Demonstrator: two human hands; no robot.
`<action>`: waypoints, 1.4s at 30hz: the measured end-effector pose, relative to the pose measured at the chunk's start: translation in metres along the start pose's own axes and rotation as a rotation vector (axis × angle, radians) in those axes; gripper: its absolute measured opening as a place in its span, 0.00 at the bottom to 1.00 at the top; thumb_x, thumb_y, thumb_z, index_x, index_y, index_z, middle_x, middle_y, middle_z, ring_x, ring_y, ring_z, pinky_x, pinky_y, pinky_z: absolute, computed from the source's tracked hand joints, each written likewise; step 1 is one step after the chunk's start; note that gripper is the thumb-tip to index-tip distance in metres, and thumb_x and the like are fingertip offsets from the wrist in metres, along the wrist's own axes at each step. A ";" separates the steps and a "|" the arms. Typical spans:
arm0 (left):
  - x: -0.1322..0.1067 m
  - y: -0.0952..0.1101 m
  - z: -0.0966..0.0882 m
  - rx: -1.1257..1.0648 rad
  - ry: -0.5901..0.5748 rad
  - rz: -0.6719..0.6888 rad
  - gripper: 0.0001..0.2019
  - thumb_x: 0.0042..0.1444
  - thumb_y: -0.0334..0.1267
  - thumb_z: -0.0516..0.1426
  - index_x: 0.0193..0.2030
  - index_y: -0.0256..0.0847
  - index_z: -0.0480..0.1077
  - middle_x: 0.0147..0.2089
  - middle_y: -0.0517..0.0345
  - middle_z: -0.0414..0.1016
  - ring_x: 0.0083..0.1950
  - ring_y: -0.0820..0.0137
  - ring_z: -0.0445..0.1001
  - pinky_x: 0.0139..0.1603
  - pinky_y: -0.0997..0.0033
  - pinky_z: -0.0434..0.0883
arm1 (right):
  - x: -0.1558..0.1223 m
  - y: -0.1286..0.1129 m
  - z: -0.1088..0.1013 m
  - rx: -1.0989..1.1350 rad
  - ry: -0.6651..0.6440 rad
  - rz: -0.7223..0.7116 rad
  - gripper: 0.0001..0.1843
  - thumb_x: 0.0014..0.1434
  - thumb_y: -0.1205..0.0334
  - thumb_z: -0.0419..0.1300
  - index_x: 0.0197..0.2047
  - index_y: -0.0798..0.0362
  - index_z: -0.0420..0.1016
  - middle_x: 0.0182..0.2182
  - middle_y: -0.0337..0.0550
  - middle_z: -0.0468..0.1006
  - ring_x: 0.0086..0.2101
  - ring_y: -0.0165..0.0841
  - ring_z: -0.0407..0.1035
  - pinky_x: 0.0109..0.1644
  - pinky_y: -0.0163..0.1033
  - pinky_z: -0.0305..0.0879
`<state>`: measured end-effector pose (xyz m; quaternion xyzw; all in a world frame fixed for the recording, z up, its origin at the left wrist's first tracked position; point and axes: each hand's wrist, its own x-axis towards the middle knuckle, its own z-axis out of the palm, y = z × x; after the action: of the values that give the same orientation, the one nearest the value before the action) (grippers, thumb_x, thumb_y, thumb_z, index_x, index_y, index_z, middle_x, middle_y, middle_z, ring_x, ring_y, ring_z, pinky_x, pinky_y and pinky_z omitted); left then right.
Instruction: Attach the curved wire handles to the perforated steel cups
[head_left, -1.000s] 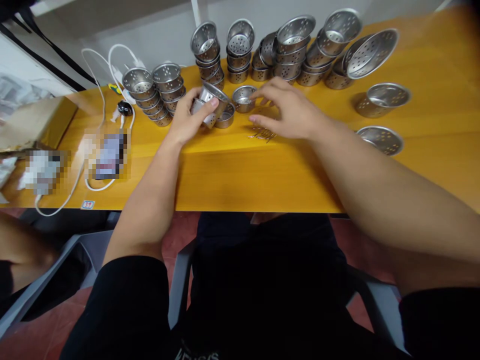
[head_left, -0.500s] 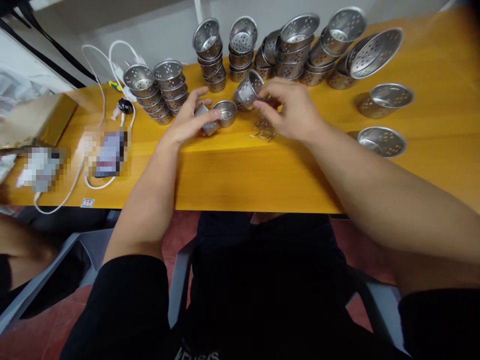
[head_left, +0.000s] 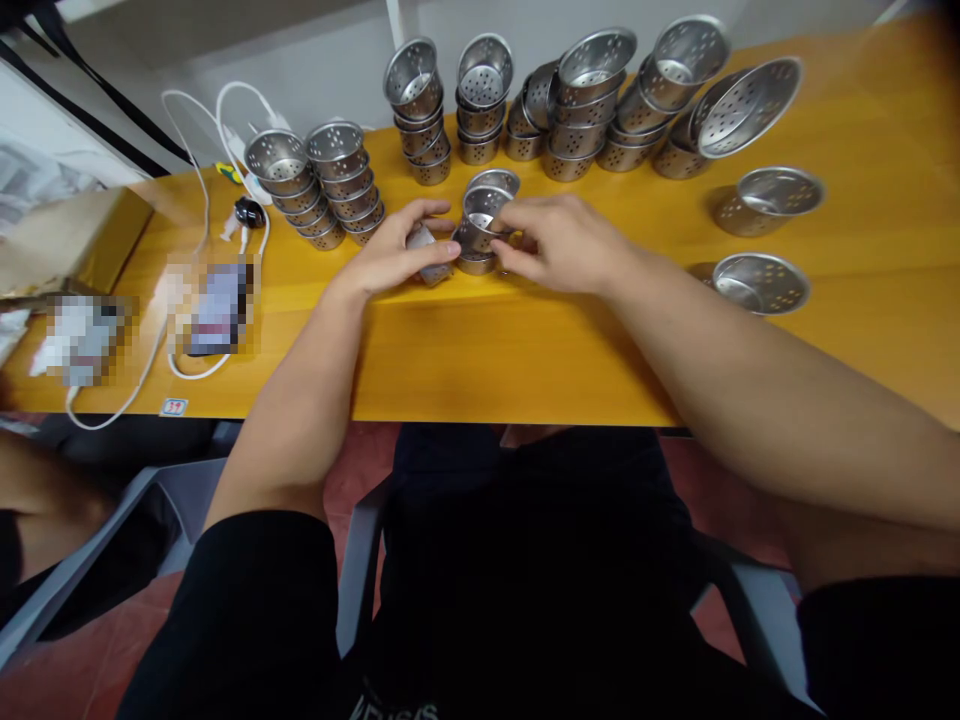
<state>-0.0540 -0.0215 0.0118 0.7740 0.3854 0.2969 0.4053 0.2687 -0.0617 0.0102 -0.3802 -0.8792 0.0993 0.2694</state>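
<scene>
My right hand (head_left: 566,240) pinches a perforated steel cup (head_left: 489,203) by its side, thumb and fingers closed on it. That cup is at the mouth of a second steel cup (head_left: 475,263) on the table, and the two overlap; whether it is seated inside I cannot tell. Just left of them, my left hand (head_left: 397,250) curls round a small greyish piece (head_left: 429,252), its thumb reaching toward the lower cup. The kind of this piece is partly hidden by the fingers. Thin wire bits by the cups are almost wholly covered by my right hand.
Stacks of perforated cups (head_left: 574,110) line the back of the table (head_left: 510,370), with two more stacks (head_left: 346,180) behind my left hand. Single cups (head_left: 772,200) stand at the right. White cables, a blurred phone-like item (head_left: 219,308) and a cardboard box (head_left: 82,235) are left.
My right hand has brought its cup left and down from above the wire bits to the other cup. The lower cup sits nearer me and slightly right; my left hand has shifted slightly right.
</scene>
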 end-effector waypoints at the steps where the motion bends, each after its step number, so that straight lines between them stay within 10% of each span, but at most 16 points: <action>1: 0.000 0.001 0.000 0.007 0.000 0.002 0.52 0.55 0.74 0.83 0.76 0.45 0.79 0.77 0.34 0.89 0.83 0.34 0.85 0.88 0.28 0.82 | 0.001 -0.001 0.001 -0.009 -0.019 -0.016 0.27 0.85 0.31 0.59 0.61 0.41 0.89 0.55 0.57 0.93 0.55 0.64 0.85 0.58 0.65 0.81; 11: 0.000 0.004 0.001 -0.021 0.011 -0.029 0.44 0.56 0.67 0.84 0.73 0.49 0.82 0.73 0.41 0.92 0.75 0.39 0.90 0.81 0.31 0.87 | 0.004 -0.002 0.013 -0.135 -0.071 -0.062 0.18 0.83 0.41 0.62 0.61 0.39 0.89 0.54 0.53 0.92 0.49 0.62 0.84 0.49 0.63 0.80; 16: 0.000 0.004 0.001 0.046 0.015 -0.016 0.54 0.55 0.81 0.81 0.76 0.45 0.80 0.71 0.43 0.93 0.79 0.38 0.87 0.82 0.33 0.85 | 0.008 -0.002 0.015 -0.156 -0.058 -0.078 0.17 0.83 0.41 0.63 0.58 0.40 0.89 0.52 0.53 0.91 0.49 0.62 0.84 0.50 0.64 0.81; 25: 0.010 -0.009 -0.010 0.088 0.241 0.139 0.74 0.26 0.89 0.85 0.77 0.58 0.72 0.78 0.45 0.83 0.79 0.38 0.83 0.85 0.31 0.83 | 0.005 0.006 0.033 -0.041 0.032 -0.023 0.24 0.82 0.43 0.68 0.74 0.40 0.82 0.67 0.56 0.88 0.60 0.65 0.84 0.64 0.69 0.85; 35: 0.004 0.021 0.008 0.266 0.249 0.310 0.57 0.50 0.87 0.79 0.77 0.58 0.75 0.80 0.49 0.82 0.83 0.41 0.78 0.91 0.34 0.77 | 0.004 -0.026 -0.003 0.037 0.122 -0.008 0.35 0.81 0.43 0.68 0.87 0.30 0.76 0.72 0.57 0.82 0.75 0.69 0.74 0.78 0.76 0.80; 42: 0.015 -0.004 0.015 0.368 0.182 0.422 0.54 0.55 0.68 0.87 0.83 0.58 0.75 0.79 0.43 0.81 0.82 0.34 0.81 0.82 0.35 0.83 | 0.006 -0.010 0.017 0.095 0.158 -0.129 0.19 0.76 0.47 0.73 0.68 0.32 0.88 0.68 0.55 0.80 0.69 0.69 0.76 0.75 0.82 0.80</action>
<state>-0.0359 -0.0133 0.0038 0.8676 0.2981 0.3681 0.1511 0.2501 -0.0636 0.0023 -0.3161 -0.8722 0.0929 0.3614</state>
